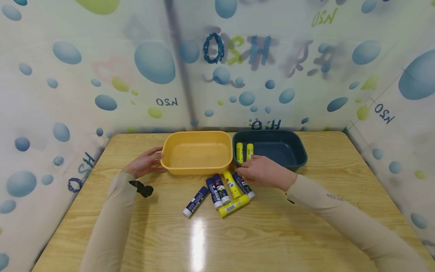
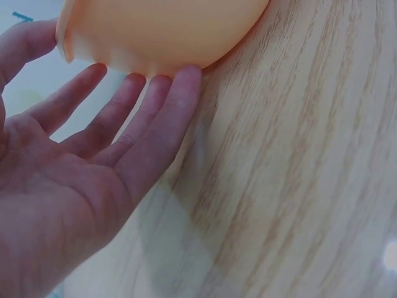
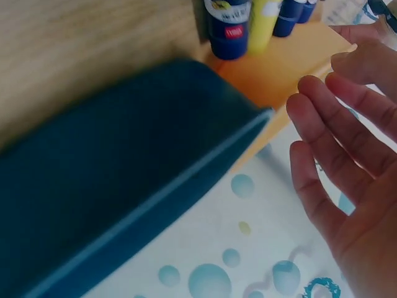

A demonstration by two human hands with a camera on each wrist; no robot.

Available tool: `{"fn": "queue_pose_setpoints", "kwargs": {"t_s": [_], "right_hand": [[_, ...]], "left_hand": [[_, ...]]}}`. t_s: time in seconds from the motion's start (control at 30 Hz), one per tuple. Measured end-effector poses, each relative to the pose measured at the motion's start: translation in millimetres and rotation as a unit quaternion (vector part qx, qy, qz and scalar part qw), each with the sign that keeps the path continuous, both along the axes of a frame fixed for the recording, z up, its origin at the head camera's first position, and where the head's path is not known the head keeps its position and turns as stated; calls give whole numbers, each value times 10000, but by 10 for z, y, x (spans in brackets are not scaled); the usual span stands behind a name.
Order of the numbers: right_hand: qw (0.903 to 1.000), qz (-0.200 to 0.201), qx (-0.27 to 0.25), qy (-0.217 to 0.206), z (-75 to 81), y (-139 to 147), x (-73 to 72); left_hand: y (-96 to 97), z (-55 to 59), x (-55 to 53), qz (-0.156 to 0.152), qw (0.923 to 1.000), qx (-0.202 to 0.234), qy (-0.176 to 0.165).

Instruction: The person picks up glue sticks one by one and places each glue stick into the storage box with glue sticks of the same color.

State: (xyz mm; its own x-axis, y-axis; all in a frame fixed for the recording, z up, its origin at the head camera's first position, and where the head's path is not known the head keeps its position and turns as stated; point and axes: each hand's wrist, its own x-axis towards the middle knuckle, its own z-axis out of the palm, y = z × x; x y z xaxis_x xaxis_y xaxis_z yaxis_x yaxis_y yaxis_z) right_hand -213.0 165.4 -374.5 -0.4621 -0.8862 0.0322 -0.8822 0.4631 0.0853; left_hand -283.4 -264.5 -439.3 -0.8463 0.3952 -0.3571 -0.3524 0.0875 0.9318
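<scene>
My left hand (image 1: 147, 162) is at the left end of a yellow plastic bin (image 1: 197, 171). In the left wrist view, its loosely extended fingers (image 2: 133, 105) touch the bin's outer wall, with the thumb up by the rim. Over the near left corner of a dark blue bin (image 1: 300, 160) is my right hand (image 1: 263, 172). The right wrist view shows its fingers (image 3: 319, 127) loosely bent with nothing between them. Two yellow glue sticks (image 1: 239, 151) lie inside the blue bin. Just below that hand lies a navy glue stick (image 1: 243, 185) with a white end.
More glue sticks lie on the wooden table (image 1: 163, 234) before the bins: several navy ones (image 1: 214, 193) and two yellow ones (image 1: 234, 206). The two bins stand side by side against a patterned wall covering (image 1: 136, 113).
</scene>
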Motion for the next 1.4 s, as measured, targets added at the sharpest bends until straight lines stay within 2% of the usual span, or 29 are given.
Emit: {"fn": "queue_pose_setpoints", "kwargs": {"t_s": [0.2, 0.37, 0.57, 0.87, 1.03, 1.27, 1.4], "right_hand": [[9991, -216, -29, -353, -142, 27, 33], [9946, -663, -6, -795, -262, 57, 65], [9912, -1128, 70, -684, -399, 61, 97], [9815, -1825, -301, -501, -526, -7, 138], [9726, -2193, -397, -664, -582, -33, 152], [9641, -2510, -398, -763, -628, -73, 153], [9555, -2777, -365, -925, -632, -121, 136]], "left_hand": [[1, 15, -4, -1, 10000, -26, 18], [5, -21, -12, 23, 10000, 84, -47], [14, -45, 19, -19, 10000, 48, -41], [4, -31, 26, -13, 10000, 39, -39], [8, -30, 23, -31, 10000, 4, -26], [-3, -32, 16, -38, 10000, -65, 2], [-7, -23, 13, 21, 10000, -48, -10]]}}
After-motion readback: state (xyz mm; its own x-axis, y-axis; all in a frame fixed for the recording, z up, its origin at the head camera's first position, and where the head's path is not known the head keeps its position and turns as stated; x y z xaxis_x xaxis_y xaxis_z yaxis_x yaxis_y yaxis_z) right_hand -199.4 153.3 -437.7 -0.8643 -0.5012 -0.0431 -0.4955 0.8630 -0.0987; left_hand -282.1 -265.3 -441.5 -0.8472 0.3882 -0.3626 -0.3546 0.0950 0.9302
